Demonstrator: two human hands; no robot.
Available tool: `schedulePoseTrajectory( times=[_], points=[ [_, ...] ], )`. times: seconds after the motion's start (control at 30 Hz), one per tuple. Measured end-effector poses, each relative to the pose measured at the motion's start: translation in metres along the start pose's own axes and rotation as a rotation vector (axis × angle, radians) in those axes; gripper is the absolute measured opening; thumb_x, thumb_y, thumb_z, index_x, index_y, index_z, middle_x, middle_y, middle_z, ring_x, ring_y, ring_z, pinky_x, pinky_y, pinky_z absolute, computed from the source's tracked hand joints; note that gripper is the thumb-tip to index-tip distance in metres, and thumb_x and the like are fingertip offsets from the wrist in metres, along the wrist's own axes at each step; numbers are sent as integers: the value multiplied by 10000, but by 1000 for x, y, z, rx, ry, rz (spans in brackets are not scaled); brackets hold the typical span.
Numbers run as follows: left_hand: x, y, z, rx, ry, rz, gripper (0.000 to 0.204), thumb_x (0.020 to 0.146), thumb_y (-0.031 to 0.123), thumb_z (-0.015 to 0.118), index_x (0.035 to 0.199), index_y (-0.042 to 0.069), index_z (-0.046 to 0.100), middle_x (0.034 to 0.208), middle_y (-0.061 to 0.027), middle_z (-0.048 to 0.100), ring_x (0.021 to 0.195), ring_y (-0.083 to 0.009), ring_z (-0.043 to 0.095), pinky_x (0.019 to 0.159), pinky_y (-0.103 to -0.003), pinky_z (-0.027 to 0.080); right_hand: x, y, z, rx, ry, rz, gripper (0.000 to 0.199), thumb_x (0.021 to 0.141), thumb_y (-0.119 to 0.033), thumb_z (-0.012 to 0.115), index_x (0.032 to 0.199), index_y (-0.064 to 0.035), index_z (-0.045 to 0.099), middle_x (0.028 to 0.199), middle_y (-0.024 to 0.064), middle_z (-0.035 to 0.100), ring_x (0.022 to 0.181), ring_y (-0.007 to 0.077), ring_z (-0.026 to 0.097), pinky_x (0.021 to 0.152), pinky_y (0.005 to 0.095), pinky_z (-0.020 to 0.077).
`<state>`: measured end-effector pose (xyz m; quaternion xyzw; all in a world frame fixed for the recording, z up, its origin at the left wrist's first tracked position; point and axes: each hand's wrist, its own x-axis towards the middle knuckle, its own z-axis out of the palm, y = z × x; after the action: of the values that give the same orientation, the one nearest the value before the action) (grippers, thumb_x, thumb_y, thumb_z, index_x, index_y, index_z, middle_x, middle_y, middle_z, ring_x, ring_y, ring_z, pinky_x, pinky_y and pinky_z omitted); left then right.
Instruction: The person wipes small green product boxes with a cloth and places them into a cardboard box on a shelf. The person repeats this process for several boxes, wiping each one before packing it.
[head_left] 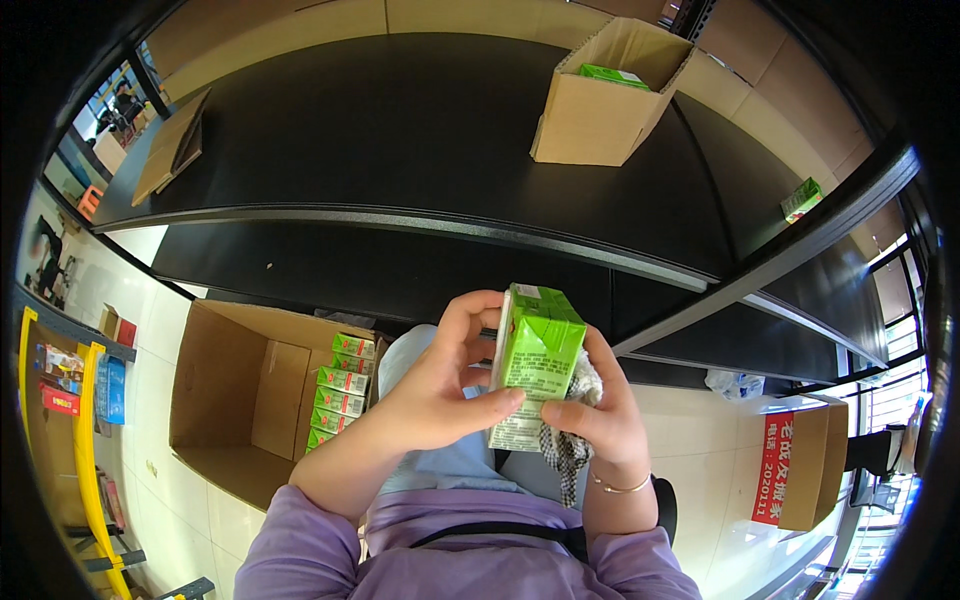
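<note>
Green drink carton (533, 362) upright below black shelf edge (420, 222), open floor box (235, 395) at left, left hand (440, 390) pinching carton's front, right hand (600, 415) gripping carton with checked cloth (570, 450)

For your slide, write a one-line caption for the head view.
Both hands hold a green drink carton, the right hand also gripping a checked cloth, above an open cardboard box.
</note>
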<state>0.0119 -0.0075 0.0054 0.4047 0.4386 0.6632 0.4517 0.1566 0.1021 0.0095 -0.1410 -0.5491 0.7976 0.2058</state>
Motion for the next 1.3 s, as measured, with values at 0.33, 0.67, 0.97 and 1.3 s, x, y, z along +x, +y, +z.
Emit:
schedulePoseTrajectory(
  times=[0.33, 0.67, 0.97, 1.3],
  points=[
    [2, -9, -2, -35, -23, 24, 712, 712, -9, 616, 1283, 83, 200, 1204, -92, 382, 1079, -188, 451, 877, -317, 404, 2, 1, -1, -28, -12, -20, 648, 641, 3, 681, 1214, 0, 379, 1112, 81, 468, 1040, 154, 459, 893, 273, 360],
    [2, -11, -1, 56, 14, 20, 699, 708, 22, 603, 1269, 71, 189, 1208, -107, 378, 1092, -206, 441, 901, -334, 377, 5, 4, -1, -69, -15, -14, 644, 638, 4, 678, 1209, -1, 380, 1121, 82, 461, 1040, 148, 450, 894, 270, 358],
    [3, -8, 2, 86, 47, 24, 707, 691, 14, 604, 1259, 44, 183, 1158, -126, 384, 1078, -203, 430, 907, -320, 361, 6, 9, 3, -229, 7, -76, 677, 642, -43, 712, 1218, 6, 360, 1110, 92, 464, 1020, 143, 458, 867, 271, 381],
    [3, -4, -3, 125, -6, 35, 738, 649, -4, 617, 1253, 64, 200, 1131, -114, 406, 1081, -210, 428, 917, -344, 352, 4, 6, -2, -505, -28, -147, 713, 644, -134, 759, 1213, 7, 352, 1092, 116, 481, 999, 158, 473, 850, 278, 398]
  ],
)
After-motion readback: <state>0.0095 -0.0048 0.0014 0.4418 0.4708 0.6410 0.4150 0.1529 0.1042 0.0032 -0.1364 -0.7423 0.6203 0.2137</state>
